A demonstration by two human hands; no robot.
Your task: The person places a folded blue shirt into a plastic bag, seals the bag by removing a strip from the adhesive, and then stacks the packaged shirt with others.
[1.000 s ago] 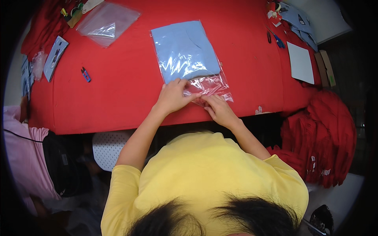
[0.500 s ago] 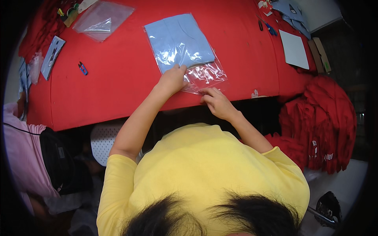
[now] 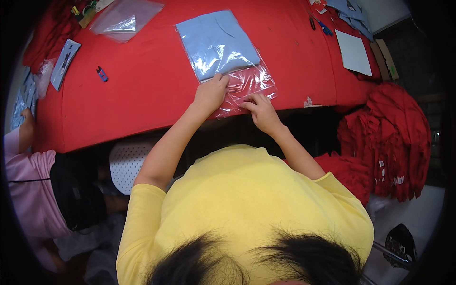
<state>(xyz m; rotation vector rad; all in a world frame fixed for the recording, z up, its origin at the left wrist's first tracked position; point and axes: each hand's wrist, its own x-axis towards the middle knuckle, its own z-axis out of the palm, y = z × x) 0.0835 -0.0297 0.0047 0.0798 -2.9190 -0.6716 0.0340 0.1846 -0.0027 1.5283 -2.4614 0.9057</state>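
Note:
A folded light-blue garment [image 3: 217, 40] lies inside a clear plastic bag [image 3: 252, 80] on the red-covered table. The bag's loose end reaches toward me, past the garment, to the table's near edge. My left hand [image 3: 212, 95] is closed on the left side of this loose end, its fingertips just below the garment's lower edge. My right hand [image 3: 262, 114] pinches the bag's near edge, a little to the right and closer to me. The fingertips of both hands are partly hidden by the hands and by glare on the plastic.
Flat clear bags [image 3: 126, 21] lie at the far left. Blue thread snips [image 3: 101, 74] and a packed garment [image 3: 65, 64] are on the left. A white sheet [image 3: 353, 52] and scissors [image 3: 325, 28] lie right. Red garments [image 3: 387, 137] hang beside the table. A co-worker in pink [image 3: 31, 190] is at left.
My hands have shifted slightly, and more of the bag's loose end shows between them. The co-worker's hand has come into view at the table's left edge. The whole view has tilted a little.

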